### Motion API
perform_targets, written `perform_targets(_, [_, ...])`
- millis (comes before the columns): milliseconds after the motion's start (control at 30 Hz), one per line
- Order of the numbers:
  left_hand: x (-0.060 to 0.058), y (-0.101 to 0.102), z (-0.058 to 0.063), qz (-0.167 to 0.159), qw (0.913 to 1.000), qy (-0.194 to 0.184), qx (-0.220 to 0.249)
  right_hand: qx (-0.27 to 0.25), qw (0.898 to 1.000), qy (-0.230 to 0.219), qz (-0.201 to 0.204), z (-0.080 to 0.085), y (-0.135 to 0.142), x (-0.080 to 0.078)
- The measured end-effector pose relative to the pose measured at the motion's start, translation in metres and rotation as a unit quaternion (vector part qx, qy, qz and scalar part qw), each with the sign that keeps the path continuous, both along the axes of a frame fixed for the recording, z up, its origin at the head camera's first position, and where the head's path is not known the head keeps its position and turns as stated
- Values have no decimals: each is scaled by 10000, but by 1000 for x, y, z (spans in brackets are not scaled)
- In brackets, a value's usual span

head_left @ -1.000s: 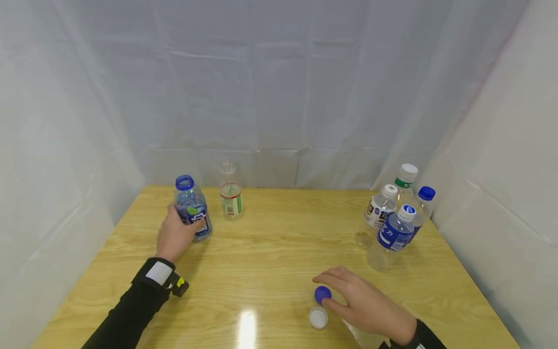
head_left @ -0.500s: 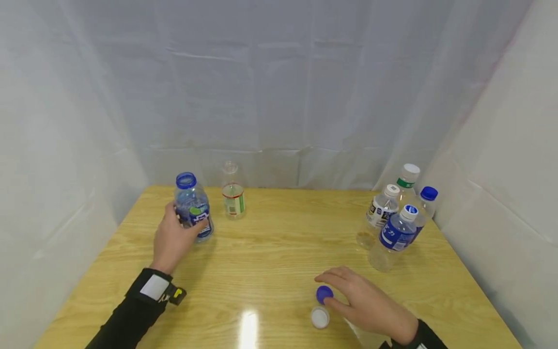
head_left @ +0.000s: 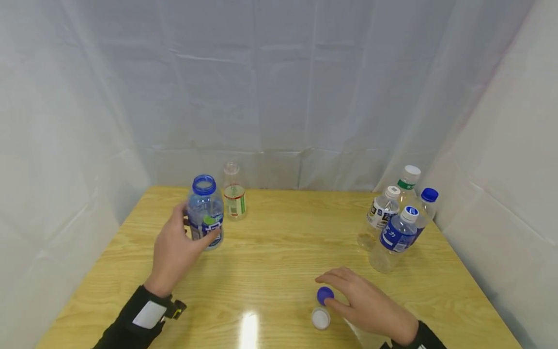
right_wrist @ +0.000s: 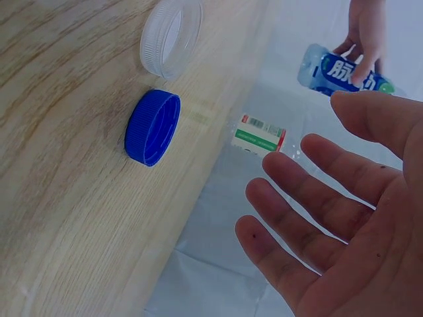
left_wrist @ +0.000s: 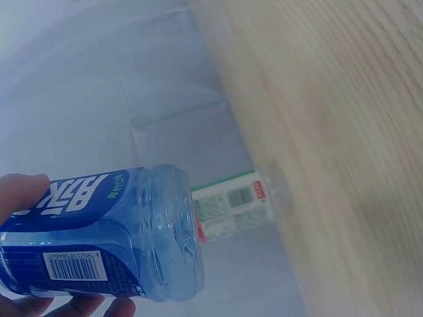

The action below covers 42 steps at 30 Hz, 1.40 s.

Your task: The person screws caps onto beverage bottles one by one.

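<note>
My left hand grips a blue plastic bottle around its label. The bottle is uncapped and upright, and in the left wrist view its base shows apart from the tabletop. Beyond it stands a clear bottle with a red, green and white label, its mouth seemingly uncapped. My right hand is held with fingers spread beside a blue cap that lies hollow side up. In the right wrist view a gap separates the fingers from that cap. A translucent white cap lies close to it.
Several capped bottles stand grouped at the right of the wooden table: one with a blue label, one with a black-and-white label, one with a green band and one blue-capped. Pale sheeting surrounds the table.
My left hand has lifted the blue bottle and brought it to the right and nearer to me. The right hand has stayed by the caps.
</note>
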<state>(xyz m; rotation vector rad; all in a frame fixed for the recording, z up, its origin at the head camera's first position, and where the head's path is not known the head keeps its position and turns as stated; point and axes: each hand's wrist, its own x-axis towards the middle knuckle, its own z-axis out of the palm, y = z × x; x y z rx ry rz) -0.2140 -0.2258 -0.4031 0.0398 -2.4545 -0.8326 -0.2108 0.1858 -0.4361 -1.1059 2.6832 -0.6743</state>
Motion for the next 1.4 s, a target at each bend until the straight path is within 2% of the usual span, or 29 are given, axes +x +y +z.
perform_targets(133, [11,8,6,-98,9995,270,-140,-7,10000,-28,14,-1,0,0])
perform_targets(333, [25,19,7,-157,9988,382,-281,-31,10000,-69,2,-2,-1,0])
perform_targets(567, [37,26,2,-289,9975,522,-388,6,10000,-79,-35,-3,0,1])
perform_targets(800, [52,34,-3,-432,9968,484,-468,67,9995,-284,-143,-2,1,-1])
perform_targets(1000, [63,42,-10,-519,9953,546,-602,106,9997,-175,-155,-2,3,-1])
perform_targets(1233, [74,49,-16,-622,9951,399,-659,195,9996,-90,-205,-2,2,-1])
perform_targets(1400, [78,51,-19,-619,9944,421,-749,273,9993,61,-241,-1,1,0])
